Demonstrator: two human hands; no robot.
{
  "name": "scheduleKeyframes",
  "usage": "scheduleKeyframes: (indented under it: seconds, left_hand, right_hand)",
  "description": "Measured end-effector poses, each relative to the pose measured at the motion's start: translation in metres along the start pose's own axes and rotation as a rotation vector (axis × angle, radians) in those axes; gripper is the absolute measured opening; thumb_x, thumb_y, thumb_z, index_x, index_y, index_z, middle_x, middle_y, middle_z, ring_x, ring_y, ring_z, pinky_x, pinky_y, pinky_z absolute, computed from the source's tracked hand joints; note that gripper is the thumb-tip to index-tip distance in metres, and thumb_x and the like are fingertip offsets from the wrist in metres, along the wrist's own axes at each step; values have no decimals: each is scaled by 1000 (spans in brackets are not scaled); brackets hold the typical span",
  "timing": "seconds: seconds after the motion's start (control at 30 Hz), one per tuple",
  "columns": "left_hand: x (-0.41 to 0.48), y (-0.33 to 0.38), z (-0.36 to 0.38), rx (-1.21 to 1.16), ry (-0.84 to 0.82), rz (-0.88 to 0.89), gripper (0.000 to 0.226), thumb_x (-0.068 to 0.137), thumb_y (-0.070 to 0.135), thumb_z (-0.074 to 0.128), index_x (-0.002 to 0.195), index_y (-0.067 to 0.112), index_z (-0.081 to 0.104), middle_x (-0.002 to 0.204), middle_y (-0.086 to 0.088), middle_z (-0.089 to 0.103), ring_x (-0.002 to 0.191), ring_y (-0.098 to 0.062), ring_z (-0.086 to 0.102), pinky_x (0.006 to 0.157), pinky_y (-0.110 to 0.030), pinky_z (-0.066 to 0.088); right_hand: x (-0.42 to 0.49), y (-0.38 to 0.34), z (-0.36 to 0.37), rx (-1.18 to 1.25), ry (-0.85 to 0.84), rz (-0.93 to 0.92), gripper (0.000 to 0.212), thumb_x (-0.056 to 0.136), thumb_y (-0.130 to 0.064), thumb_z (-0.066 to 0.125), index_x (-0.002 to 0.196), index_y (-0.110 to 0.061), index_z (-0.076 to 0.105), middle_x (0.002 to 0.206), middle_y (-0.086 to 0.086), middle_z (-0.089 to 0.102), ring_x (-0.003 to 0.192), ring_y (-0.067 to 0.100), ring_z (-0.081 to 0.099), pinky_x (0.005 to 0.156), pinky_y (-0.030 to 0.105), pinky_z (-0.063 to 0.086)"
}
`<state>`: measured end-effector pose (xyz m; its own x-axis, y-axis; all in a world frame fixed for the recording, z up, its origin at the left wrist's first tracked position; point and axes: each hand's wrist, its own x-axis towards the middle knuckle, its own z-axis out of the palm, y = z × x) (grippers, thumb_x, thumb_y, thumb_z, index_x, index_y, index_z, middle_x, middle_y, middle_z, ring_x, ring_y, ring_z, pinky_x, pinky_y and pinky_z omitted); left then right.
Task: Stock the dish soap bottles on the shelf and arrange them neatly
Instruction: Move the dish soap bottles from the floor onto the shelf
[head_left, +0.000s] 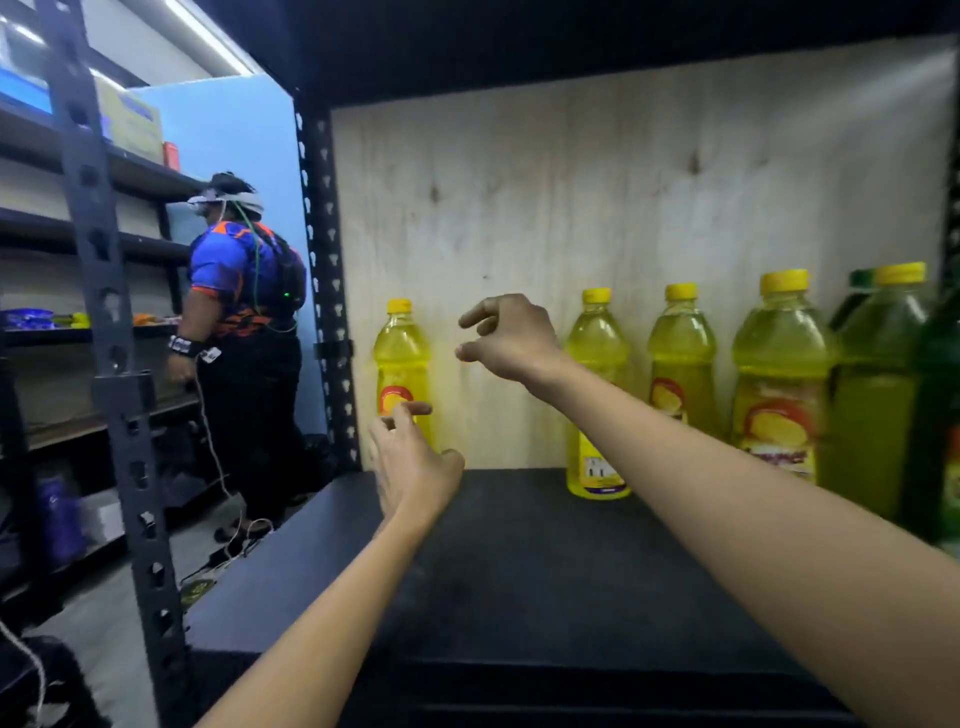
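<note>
So, both hands are reaching into the black metal shelf (519, 545) right now and neither one has anything in it. The left hand (413, 467) is low, fingers loosely spread and open, fingertips just in front of the lone clear plastic bottle of yellow dish soap with a yellow cap (401, 374) standing at the far left, against the pale plywood back panel (571, 197); I can't tell if it's actually touching the label. The right hand (511, 338) is higher up, fingers curled into an open claw, hovering in the gap between that bottle and the next one.

To the right there's a row of at least 4 more yellow bottles (680, 358), upright along the back, with a dark green bottle (940, 415) blurry at the edge. They're spaced unevenly, and that big gap on the left is what looks untidy.

Handling guess: they look full, so fairly heavy for their size, and tall and narrow, meaning tippy if shoved from the top. The plastic is smooth and probably a bit slick and squeezy. I'd wrap around the pinched waist above the label, or slide it from low on the body, not by the cap.

Someone in a blue shirt (234, 270) is working at the neighbouring rack.
</note>
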<state>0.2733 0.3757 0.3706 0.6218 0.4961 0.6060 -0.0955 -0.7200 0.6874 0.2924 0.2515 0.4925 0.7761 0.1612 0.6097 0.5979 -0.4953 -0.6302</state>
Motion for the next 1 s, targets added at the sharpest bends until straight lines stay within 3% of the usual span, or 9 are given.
scheduleKeyframes:
  seconds: [0.07,0.13,0.2,0.3,0.43,0.5,0.6,0.83,1.0]
  left_hand:
    - [-24,28,8,-178,-125,106,39,73,7,68,108,23,58,106,1,57,84,-14,55,78,-29,51]
    - [-50,63,24,-382,-395,10,32,75,0,72,95,23,61,93,1,63,71,-9,59,63,-17,50]
    - [-77,95,45,-470,-659,-41,38,68,3,82,92,25,62,93,0,66,73,-10,62,69,-21,54]
    - [-114,129,74,-452,-800,-28,60,64,17,90,115,24,60,110,2,67,90,-9,64,80,-28,54]
    - [-144,164,99,-386,-758,-2,101,56,37,95,141,19,44,134,3,59,121,-17,58,104,-31,46]
    - [-151,175,104,-343,-735,2,100,56,44,93,140,20,44,133,3,59,125,-18,55,104,-32,43]
    - [-159,184,114,-296,-703,12,92,58,46,91,133,18,46,128,1,58,122,-20,54,101,-32,44]
    - [-163,175,111,-323,-480,36,79,59,44,91,120,22,48,119,0,62,114,-23,60,99,-39,50]
    - [-120,110,65,-279,-296,52,87,58,55,86,130,27,47,118,4,61,109,-20,61,99,-43,52]
  right_hand:
    - [-26,7,-47,-71,56,-12,30,73,-18,81,102,-24,77,87,-3,68,88,14,66,74,22,48]
    - [-48,16,-97,-173,161,-30,28,72,-17,78,98,-26,78,89,-2,71,88,15,67,71,22,46]
    - [-65,28,-142,-298,329,-59,30,71,-16,73,100,-27,75,95,1,70,92,21,67,77,26,47]
    - [-79,47,-187,-465,549,-1,45,75,-23,73,119,-26,62,118,10,57,109,34,55,93,37,42]
    - [-83,68,-204,-443,443,167,75,74,-29,78,138,-17,40,131,22,47,121,45,44,101,46,39]
    - [-82,78,-204,-404,362,243,82,73,-30,80,140,-12,36,131,25,50,122,47,48,100,46,43]
    - [-83,90,-205,-391,283,330,76,74,-34,84,132,-6,44,128,22,59,120,42,56,93,43,49]
    - [-93,70,-191,-358,290,151,70,68,-36,89,124,-7,59,121,16,68,115,36,63,92,41,53]
    - [-69,21,-137,-223,210,61,66,65,-39,90,120,-10,66,119,14,70,114,30,64,90,34,51]
